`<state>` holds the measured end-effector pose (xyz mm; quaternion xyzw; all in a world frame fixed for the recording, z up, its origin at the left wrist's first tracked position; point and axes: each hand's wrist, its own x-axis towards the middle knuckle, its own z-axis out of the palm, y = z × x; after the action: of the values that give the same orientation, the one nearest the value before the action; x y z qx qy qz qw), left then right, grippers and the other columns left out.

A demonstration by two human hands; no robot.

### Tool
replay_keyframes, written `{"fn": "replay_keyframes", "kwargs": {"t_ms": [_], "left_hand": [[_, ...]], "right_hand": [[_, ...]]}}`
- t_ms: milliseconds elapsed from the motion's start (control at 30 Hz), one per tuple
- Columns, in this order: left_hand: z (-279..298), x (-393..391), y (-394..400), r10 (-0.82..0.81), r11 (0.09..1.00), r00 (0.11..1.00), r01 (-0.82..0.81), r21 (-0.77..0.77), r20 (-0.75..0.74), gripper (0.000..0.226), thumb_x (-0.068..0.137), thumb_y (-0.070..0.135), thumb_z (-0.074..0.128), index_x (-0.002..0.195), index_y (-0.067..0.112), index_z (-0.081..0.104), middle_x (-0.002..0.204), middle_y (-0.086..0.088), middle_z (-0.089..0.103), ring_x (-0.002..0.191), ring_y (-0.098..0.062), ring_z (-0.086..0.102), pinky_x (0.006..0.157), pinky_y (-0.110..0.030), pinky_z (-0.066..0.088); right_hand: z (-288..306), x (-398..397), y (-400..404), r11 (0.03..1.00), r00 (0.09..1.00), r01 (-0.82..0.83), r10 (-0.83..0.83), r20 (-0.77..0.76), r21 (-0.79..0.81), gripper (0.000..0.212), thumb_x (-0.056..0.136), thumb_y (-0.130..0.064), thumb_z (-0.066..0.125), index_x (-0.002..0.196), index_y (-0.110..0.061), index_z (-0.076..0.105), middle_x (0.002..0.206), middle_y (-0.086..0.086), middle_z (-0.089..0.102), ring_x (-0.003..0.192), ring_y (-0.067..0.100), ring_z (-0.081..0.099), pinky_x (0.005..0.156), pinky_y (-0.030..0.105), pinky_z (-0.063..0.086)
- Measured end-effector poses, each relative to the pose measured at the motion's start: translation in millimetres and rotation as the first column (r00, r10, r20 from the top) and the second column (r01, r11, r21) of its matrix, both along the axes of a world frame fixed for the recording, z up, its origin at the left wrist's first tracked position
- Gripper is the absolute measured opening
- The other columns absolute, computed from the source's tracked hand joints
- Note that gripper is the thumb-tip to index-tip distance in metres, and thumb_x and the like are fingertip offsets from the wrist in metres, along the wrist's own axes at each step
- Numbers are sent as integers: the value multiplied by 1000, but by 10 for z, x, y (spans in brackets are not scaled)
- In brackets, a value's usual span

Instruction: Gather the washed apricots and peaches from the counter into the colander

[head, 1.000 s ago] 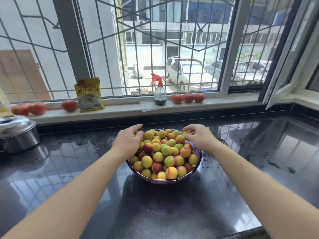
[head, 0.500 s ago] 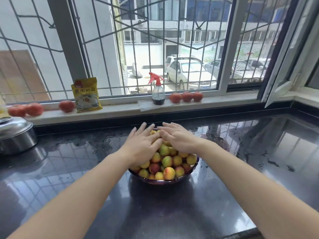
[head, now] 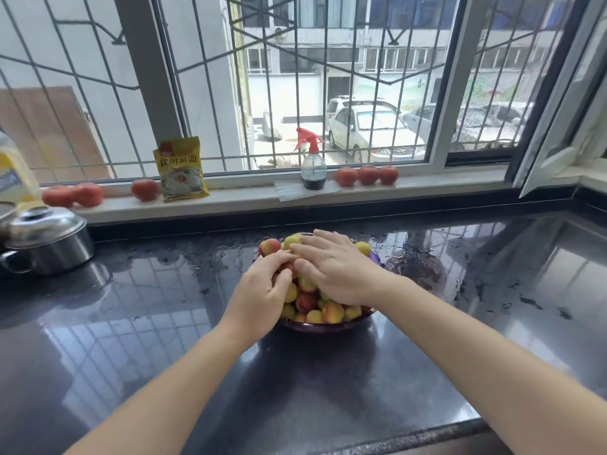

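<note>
Hands on fruit heap in colander, mid counter.

Colander (head: 328,326), purple, sits on wet black counter (head: 328,389) w/ apricots & peaches (head: 315,303) piled above rim. Left hand (head: 262,290) fingers curled round fruit on pile's left side. Right hand (head: 335,270) lies flat on top, fingers straight & spread, pressing fruit. Fingertips of both nearly meet. Steel pot (head: 46,238) far left; spray bottle (head: 313,165) on sill.

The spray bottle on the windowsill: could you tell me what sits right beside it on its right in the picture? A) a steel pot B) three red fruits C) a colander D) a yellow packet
B: three red fruits line the sill just right of the spray bottle; the yellow packet stands well to its left.
</note>
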<state>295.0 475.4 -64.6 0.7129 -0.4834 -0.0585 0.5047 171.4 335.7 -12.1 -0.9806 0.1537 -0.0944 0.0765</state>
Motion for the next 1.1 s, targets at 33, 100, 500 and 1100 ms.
{"fn": "replay_keyframes", "kwargs": {"t_ms": [33, 100, 500, 1100], "left_hand": [[-8, -25, 2, 17, 1000, 1000, -17, -3, 1, 27, 96, 32, 47, 114, 37, 66, 118, 17, 67, 119, -14, 61, 108, -37, 47], [-29, -62, 2, 39, 999, 999, -39, -7, 28, 22, 97, 31, 45, 111, 36, 61, 118, 18, 64, 119, -13, 58, 107, -37, 45], [37, 3, -32, 239, 967, 969, -231, 106, -65, 43, 111, 18, 42, 152, 18, 57, 155, -1, 55, 145, -17, 46, 126, -39, 32], [109, 313, -319, -82, 900, 955, -52, 433, 284, 54, 115, 34, 22, 168, 26, 26, 178, 6, 8, 164, -12, -1, 132, -38, 7]], "right_hand": [[-24, -5, 47, 999, 1000, -5, 4, -16, -53, 55, 107, -52, 23, 159, -33, 25, 166, -8, 22, 154, 18, 9, 125, 40, 4], [-53, -3, 86, 996, 999, 10, -14, -42, -88, 60, 107, -53, 22, 161, -27, 19, 167, -6, 19, 154, 18, 8, 125, 42, 3], [-24, 73, -71, 994, 990, 105, -105, -94, 0, 62, 103, -59, 19, 157, -30, 28, 161, 3, 33, 148, 32, 26, 121, 50, 20], [107, 191, 94, 981, 994, 96, -86, -70, 166, 62, 107, -55, 20, 158, -21, 29, 164, 2, 28, 152, 20, 19, 122, 36, 10]]}}
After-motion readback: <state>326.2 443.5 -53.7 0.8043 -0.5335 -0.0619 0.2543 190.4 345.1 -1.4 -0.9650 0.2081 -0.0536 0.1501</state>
